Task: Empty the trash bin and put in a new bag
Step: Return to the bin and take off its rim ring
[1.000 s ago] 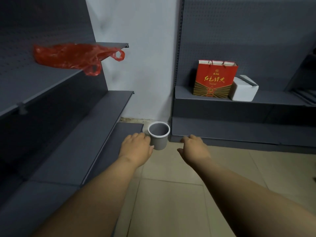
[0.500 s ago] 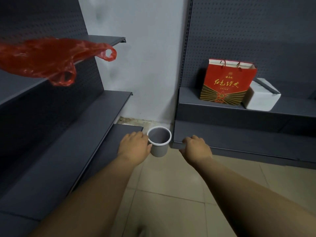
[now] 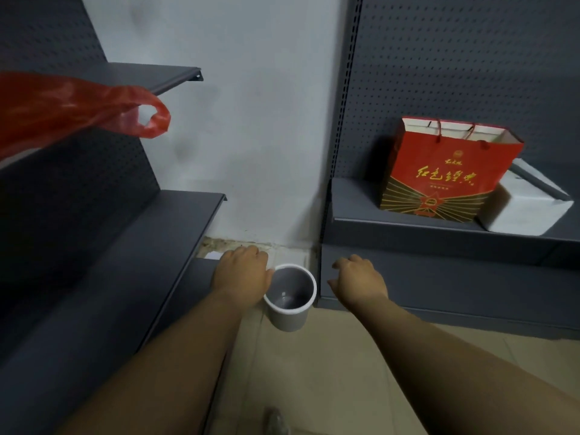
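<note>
Head view: small grey trash bin (image 3: 290, 298) stands upright on the tiled floor (image 3: 329, 372) in the corner gap between two shelving units, directly between both hands. Left hand (image 3: 241, 276) sits against the bin's left rim, fingers curled loosely downward, thumb side touching the white rim edge; looks like a steadying or gripping contact but whether it actually clamps the wall I cannot tell, palm side hidden. Right hand (image 3: 357, 282) is just right of the bin, apart from it, fingers loosely spread and drooping, holding nothing. Bin interior looks empty, no liner visible, only a small bright speck at the bottom, so emptying seems done or not needed and the bagging step is likely pending. Red plastic bag (image 3: 72, 111) lies on the upper left shelf (image 3: 147, 75), well above and left of the left hand, handle loop hanging off the edge; probably the new liner, parked within reach. Red paper gift bag (image 3: 445, 171) and white box (image 3: 527, 205) sit on the lower right shelf (image 3: 361, 199), above and right of the right hand, likely unrelated to the task.
</note>
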### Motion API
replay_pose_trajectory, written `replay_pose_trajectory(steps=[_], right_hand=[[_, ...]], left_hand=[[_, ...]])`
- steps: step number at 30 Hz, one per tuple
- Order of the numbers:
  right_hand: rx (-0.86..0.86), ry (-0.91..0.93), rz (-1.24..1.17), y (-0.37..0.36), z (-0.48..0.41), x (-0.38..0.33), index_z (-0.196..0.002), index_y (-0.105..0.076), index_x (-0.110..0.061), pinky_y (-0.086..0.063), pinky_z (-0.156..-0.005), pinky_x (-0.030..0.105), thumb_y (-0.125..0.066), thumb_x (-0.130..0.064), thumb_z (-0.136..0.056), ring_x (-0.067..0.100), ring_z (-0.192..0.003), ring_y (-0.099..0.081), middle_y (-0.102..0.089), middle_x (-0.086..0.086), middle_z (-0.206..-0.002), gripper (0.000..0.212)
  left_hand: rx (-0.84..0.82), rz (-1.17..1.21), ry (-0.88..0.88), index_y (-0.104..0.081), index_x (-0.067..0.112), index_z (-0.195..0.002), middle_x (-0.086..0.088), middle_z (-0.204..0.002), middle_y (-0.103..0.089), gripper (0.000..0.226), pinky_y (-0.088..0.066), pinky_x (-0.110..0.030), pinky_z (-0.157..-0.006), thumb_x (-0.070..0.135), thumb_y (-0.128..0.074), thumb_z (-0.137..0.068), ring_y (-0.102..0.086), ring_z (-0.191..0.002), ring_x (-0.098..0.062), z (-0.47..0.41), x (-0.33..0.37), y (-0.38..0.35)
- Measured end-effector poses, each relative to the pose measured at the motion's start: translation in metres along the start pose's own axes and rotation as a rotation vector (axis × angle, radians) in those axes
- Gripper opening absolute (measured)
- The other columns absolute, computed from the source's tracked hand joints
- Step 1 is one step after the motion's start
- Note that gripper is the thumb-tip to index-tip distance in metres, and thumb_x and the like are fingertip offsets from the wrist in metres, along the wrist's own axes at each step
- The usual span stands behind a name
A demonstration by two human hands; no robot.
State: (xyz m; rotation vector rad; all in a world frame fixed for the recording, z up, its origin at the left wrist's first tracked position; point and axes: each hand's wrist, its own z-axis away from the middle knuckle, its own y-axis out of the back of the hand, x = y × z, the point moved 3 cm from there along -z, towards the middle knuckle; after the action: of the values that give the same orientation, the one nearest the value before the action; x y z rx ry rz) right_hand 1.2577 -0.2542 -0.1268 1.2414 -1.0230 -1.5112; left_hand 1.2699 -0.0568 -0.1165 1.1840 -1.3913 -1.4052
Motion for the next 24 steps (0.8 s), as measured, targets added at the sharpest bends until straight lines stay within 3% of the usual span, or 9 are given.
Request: replay_pose_trajectory(steps=[7, 17, 24], right_hand=[[-0.04, -0.044, -0.049, -0.01, -0.138, -0.019, -0.134, -0.048, -0.019, -0.04, -0.1, 0.039, -0.048, -0.019, -0.095, 0.028, -0.126, -0.042, -0.047, 0.007, -0.136, 0.039], [-0.146, -0.086, -0.056, -0.058, -0.239, -0.014, -0.127, -0.053, -0.016, -0.041, -0.096, 0.036, -0.05, -0.025, -0.093, 0.028, -0.122, -0.045, -0.051, 0.009, -0.13, 0.035], [-0.22, -0.076, -0.061, -0.145, -0.302, 0.009, -0.129, -0.051, -0.016, -0.042, -0.099, 0.038, -0.051, -0.033, -0.093, 0.027, -0.123, -0.045, -0.05, 0.008, -0.131, 0.04]], left_hand=[[-0.025, 0.1, -0.002, -0.058, 0.015, -0.109, -0.006, -0.113, -0.06, 0.033, -0.044, -0.036, -0.086, 0.037, -0.04, -0.093, -0.054, -0.102, -0.025, -0.127, -0.053, -0.036], [-0.129, 0.127, 0.01, -0.056, 0.016, -0.112, -0.004, -0.113, -0.059, 0.033, -0.041, -0.033, -0.079, 0.038, -0.038, -0.094, -0.054, -0.101, -0.022, -0.219, -0.068, -0.108], [-0.167, 0.261, 0.086, -0.055, 0.018, -0.117, -0.003, -0.121, -0.057, 0.033, -0.043, -0.032, -0.088, 0.037, -0.041, -0.093, -0.053, -0.107, -0.021, -0.261, -0.069, -0.218]])
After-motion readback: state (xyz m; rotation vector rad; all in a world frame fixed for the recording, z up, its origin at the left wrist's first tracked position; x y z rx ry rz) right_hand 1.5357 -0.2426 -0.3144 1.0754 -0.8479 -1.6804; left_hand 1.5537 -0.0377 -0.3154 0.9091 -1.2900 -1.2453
